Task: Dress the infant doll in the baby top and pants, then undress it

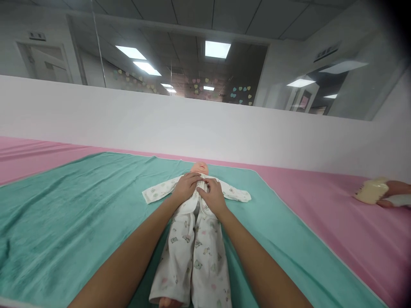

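Two forearms, mine: bare left forearm point(133, 246), long, smooth, tapering to a slim wrist; bare right forearm point(260, 256), of matching shape. My left grip point(186, 187): ungloved, slender-fingered. My right grip point(213, 196): ungloved, likewise slender-fingered, thumb visible.

We look from a single camera on the person's head, facing forward and angled down, set above and behind the left hand point(186, 188) and the right hand point(213, 196). They sit near mid-frame, within arm's reach of our lens. We see the doll point(195, 252) lengthwise, its legs nearest us and head farther off. Our wide view also takes in the white wall point(180, 122) and ceiling point(195, 15) beyond.
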A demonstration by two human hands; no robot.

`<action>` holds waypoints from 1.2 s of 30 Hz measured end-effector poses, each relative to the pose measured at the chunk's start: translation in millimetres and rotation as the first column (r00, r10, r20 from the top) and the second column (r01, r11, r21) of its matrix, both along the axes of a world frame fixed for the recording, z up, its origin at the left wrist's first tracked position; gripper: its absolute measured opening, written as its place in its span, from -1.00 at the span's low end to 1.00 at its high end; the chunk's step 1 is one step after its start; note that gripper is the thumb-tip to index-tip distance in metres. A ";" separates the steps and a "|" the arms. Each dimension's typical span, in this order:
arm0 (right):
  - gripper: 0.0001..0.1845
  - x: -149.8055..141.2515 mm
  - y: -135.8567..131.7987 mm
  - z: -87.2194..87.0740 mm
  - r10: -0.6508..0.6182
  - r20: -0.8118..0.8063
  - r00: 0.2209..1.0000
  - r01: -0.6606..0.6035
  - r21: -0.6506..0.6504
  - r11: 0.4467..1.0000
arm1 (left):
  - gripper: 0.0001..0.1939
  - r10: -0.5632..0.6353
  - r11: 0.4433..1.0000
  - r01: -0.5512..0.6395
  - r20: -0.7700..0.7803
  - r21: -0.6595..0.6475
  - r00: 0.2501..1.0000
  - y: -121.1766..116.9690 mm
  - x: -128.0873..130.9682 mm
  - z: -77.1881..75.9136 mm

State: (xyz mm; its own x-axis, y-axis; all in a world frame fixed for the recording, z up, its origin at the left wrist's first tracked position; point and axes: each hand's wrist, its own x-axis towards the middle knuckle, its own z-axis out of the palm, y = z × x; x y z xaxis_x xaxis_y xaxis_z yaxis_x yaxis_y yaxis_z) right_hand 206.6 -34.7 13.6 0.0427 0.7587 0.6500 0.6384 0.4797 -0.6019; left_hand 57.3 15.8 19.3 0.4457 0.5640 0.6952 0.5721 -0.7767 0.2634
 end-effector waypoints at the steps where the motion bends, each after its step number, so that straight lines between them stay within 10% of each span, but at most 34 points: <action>1: -0.66 -1.8 -2.4 0.3 -0.028 0.008 1.000 0.028 -0.010 1.000 | -0.65 0.009 1.000 -0.009 0.017 -0.003 1.000 -1.5 -1.9 -1.9; 36: -0.63 -7.7 -7.0 2.2 -0.049 0.160 0.986 0.057 -0.045 0.997 | -0.55 0.174 0.974 -0.204 -0.257 -0.099 0.951 6.2 -2.2 7.1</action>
